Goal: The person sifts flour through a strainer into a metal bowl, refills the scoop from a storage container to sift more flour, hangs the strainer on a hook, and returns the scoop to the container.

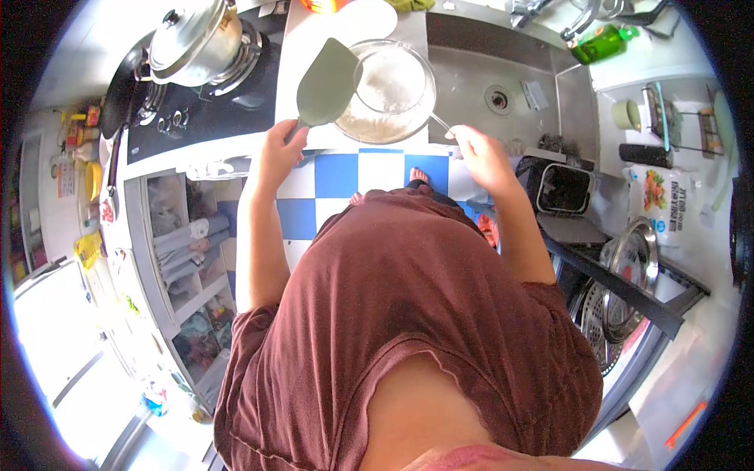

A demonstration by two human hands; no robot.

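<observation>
My left hand [275, 159] is closed round the grey handle of a grey-green spatula [325, 85]. Its broad, pointed blade is raised over the left side of a round bowl [351, 132] on the counter. Inside the bowl's rim sits a sieve [395, 77], with a white, powdery content showing in it. My right hand [481, 159] grips the sieve's thin metal handle at the bowl's right side. Whether the sieve rests on the bowl or is held just above it, I cannot tell.
Left of the bowl, a lidded pot [196, 51] stands on the black gas hob [255, 102], beside a dark pan [122, 94]. The steel sink [463, 71] lies to the right. Further right are a green bottle [603, 45] and a black bin [564, 190].
</observation>
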